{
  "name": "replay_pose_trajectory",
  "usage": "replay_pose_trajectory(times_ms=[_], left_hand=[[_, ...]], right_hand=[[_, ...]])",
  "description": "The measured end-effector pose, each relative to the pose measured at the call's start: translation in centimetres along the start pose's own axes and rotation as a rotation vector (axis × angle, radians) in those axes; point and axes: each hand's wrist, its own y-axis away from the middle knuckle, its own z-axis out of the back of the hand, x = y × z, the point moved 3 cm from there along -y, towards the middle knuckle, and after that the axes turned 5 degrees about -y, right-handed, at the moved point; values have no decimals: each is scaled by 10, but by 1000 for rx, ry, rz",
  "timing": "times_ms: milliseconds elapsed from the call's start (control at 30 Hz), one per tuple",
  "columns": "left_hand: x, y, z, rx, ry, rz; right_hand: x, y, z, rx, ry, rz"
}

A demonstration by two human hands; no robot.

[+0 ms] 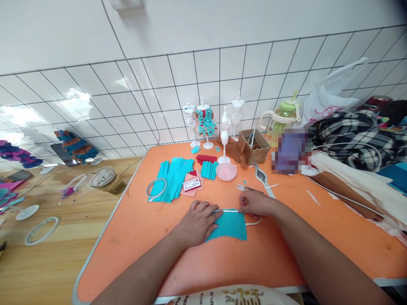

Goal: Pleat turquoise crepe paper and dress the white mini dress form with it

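Note:
A piece of turquoise crepe paper (231,226) lies on the orange table in front of me, with a narrow white tape strip (231,211) along its far edge. My left hand (199,222) rests flat on the paper's left part, fingers apart, fingertips by the strip. At the right end of that edge, my right hand (254,203) is closed, its fingertips pinching the tape strip. A loose white length curls out on the table beneath that hand. Small snips (244,187) lie just beyond its knuckles; whether they touch it I cannot tell.
Behind stand several small white dress forms (224,135), one dressed in turquoise and red. Nearby are a pink bowl (226,171), a cardboard box (254,146), turquoise crepe sheets (173,178), a tape roll (156,189) and a small labelled box (192,184). A plaid cloth (346,131) lies right.

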Motion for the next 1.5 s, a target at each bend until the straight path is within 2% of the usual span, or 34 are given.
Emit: replay_pose_trajectory(times_ms=[233, 400, 533, 633, 767, 833, 933, 967, 1067, 1133, 1233, 1367, 1433, 1500], left_hand=[[-1, -1, 2, -9, 2, -6], [4, 2, 3, -16, 20, 3], [8, 3, 4, -16, 58, 21], [10, 0, 11, -35, 122, 62], [10, -13, 29, -90, 184, 184], [8, -28, 33, -42, 212, 198], [9, -59, 27, 133, 306, 203], [9, -69, 23, 201, 338, 162], [13, -93, 10, 409, 507, 85], [17, -98, 4, 529, 647, 100], [23, -92, 4, 524, 855, 186], [30, -67, 7, 541, 1034, 339], [31, -55, 7, 534, 1114, 380], [32, -46, 6, 466, 1219, 454]], right_hand=[[5, 1, 2, -81, 181, 23], [-5, 1, 0, 119, -49, 44], [-7, 1, 1, 119, -55, 67], [-2, 1, 0, 67, 49, 48], [6, 2, 0, 29, 167, 62], [12, 5, 1, 4, 188, 169], [21, 14, 3, 14, 134, 364], [23, 17, 4, 32, 100, 407], [28, 25, 8, 60, 3, 510], [28, 27, 11, 77, -65, 536], [22, 28, 15, 138, -141, 475], [10, 29, 18, 247, -121, 362], [7, 27, 22, 201, -77, 397], [7, 24, 29, 36, -67, 483]])
